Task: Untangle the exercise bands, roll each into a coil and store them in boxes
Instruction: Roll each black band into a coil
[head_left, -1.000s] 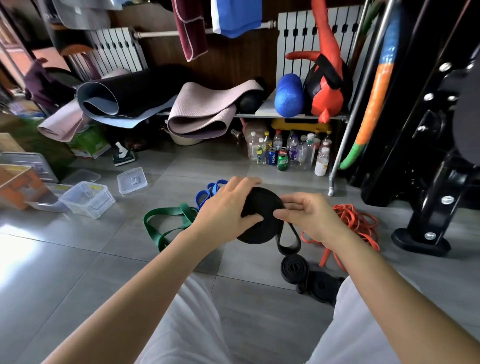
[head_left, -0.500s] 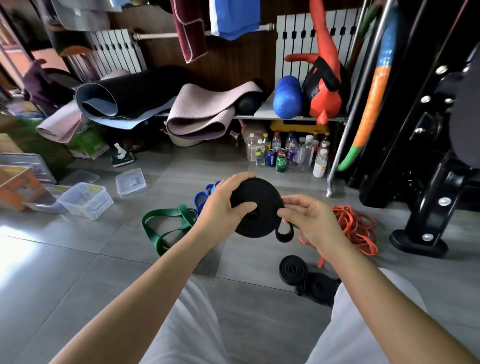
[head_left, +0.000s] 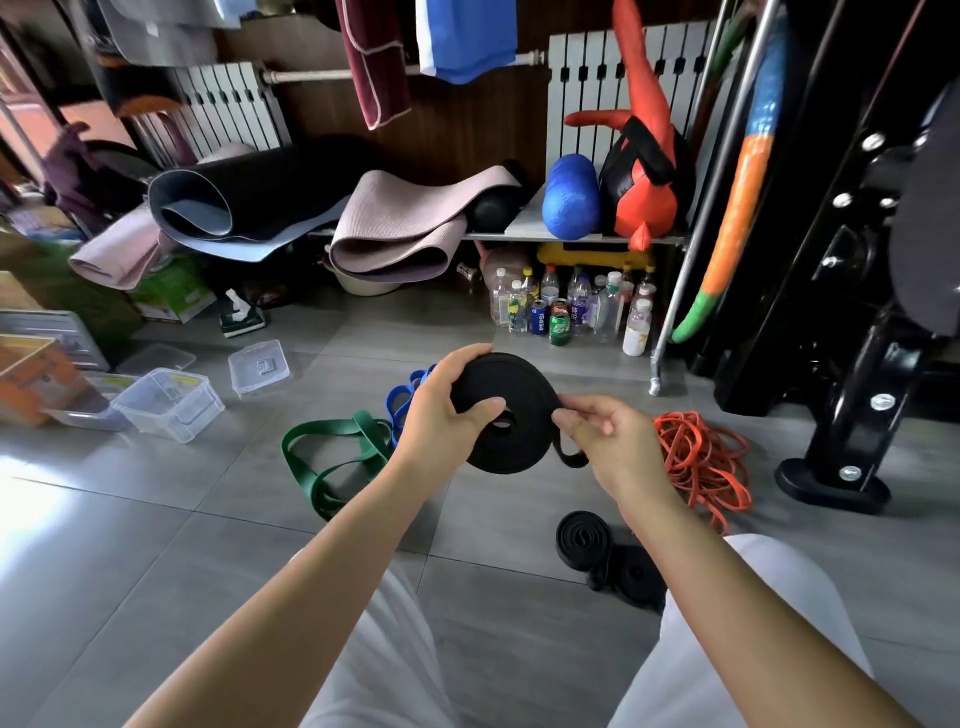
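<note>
1. Grey tiled floor: carries everything listed below except item 5.
2. Tangled heap of thin orange rubber bands: on the floor, right of the hands, not yet sorted.
3. Flat green rubber loop band: sprawled on the floor left of the hands. A blue rubber band lies just beyond it, partly hidden by the left wrist.
4. Open clear plastic storage box: far left, well apart from the hands, with its loose clear lid beside it.
5. Wide black rubber band wound into a flat coil: held in the air between both hands, its round face turned up towards the person and its winding axis running front to back.
6. Two smaller black rolled bands: on the floor, near, just beside the right leg.
7. Left hand: curled round the coil's left rim, thumb laid across its face by the centre hole.
8. Right hand: fingertips pinching the band at the coil's right edge.
9. Loose black tail end: a short loop at the lower right rim, probably the last bit to wind in.

Judgement: the box lies leftward, so the left hand is the nearer carrier.
</note>
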